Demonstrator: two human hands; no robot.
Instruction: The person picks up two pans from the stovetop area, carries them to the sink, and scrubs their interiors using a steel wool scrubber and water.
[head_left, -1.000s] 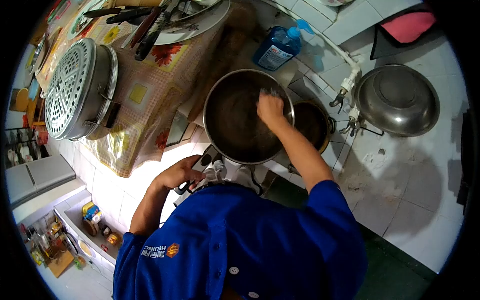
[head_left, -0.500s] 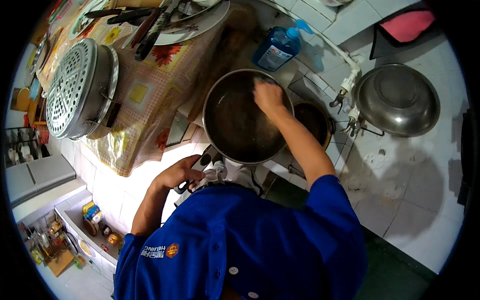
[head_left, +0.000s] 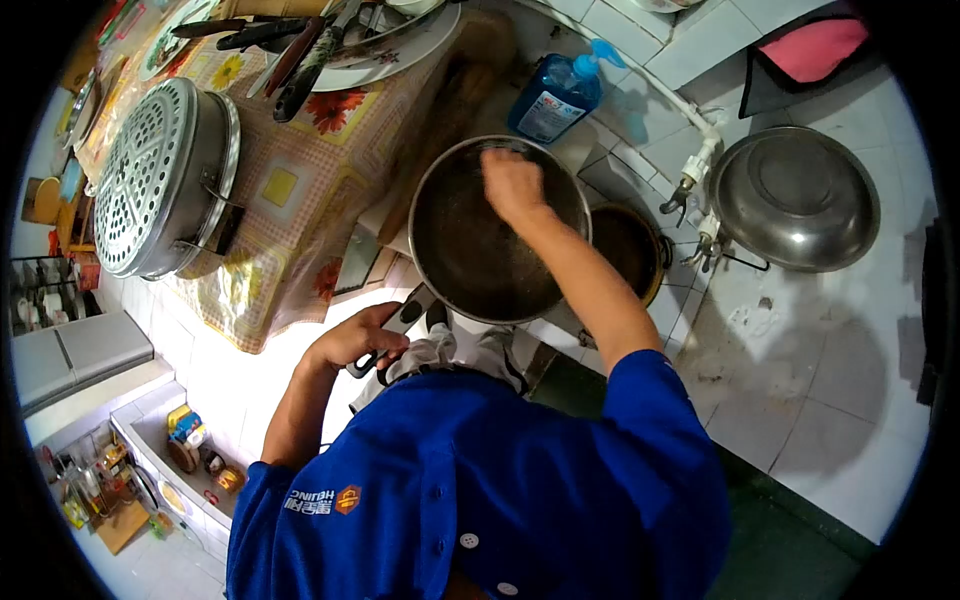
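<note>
A deep dark frying pan with a pale metal rim is held in front of my body. My left hand is closed around its grey and black handle. Inside the pan, near its far wall, my right hand is curled with the fingers against the inner surface. Motion smears those fingers, and whatever they hold is hidden. Just beyond the rim stands a blue pump bottle. A second dark pan sits low to the right, partly behind my right forearm.
To the left, a table with a patterned cloth carries a steamer pot, knives and plates. Taps on a white pipe and an upturned metal basin are at the right. A pink cloth hangs beyond.
My right hand has shifted left along the pan's far inner wall. The pan has moved very slightly, with my left hand still on the handle.
</note>
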